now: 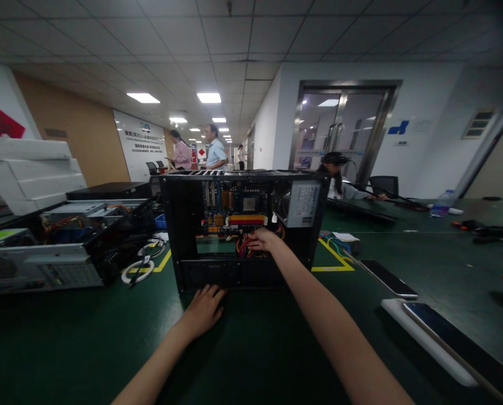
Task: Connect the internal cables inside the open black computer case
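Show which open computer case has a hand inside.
The black computer case in the middle: the right hand is among its cables. The open computer case at left is untouched.

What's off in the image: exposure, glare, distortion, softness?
Head view: ceiling lights blow out while the computer case has deep shadow inside; head view: soft sheen on the green table beside the left hand; head view: wide-angle stretch toward the edges; head view: cables at the right hand look soft, single strands hard to separate.

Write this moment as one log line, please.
left hand: on table, by open computer case | right hand: at cables inside case
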`<state>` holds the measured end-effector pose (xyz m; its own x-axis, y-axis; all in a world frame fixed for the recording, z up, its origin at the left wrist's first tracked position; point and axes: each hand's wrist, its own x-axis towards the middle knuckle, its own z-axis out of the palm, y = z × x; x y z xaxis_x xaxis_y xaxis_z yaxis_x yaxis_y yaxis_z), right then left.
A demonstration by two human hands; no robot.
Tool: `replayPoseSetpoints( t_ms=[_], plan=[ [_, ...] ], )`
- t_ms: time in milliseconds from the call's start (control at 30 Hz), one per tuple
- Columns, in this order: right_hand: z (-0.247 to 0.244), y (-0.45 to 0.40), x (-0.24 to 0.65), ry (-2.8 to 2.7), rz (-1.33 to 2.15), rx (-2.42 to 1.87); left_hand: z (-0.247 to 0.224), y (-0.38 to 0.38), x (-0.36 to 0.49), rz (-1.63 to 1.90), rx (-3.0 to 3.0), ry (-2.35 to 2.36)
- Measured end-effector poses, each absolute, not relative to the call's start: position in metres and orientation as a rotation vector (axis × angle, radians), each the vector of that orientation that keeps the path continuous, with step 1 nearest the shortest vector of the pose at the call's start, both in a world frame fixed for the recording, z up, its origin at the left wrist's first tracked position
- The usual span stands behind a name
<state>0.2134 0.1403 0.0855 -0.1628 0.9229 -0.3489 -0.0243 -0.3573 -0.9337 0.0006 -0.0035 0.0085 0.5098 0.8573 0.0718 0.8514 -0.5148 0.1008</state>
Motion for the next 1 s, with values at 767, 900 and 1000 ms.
replayPoseSetpoints(
  t_ms=[767, 900, 1000],
  plan=[
    [0.067, 0.160, 0.221, -0.645, 1.907, -1.272, 0.004, -0.002, -0.001, 0.223, 2.695, 1.508],
    [0.069, 0.159, 0.220, -0.629, 1.905, -1.267, 0.003, -0.002, -0.002, 0.206, 2.689, 1.528],
    [0.070, 0.159, 0.219, -0.627, 1.887, -1.304, 0.004, -0.002, -0.001, 0.191, 2.670, 1.539]
  ],
)
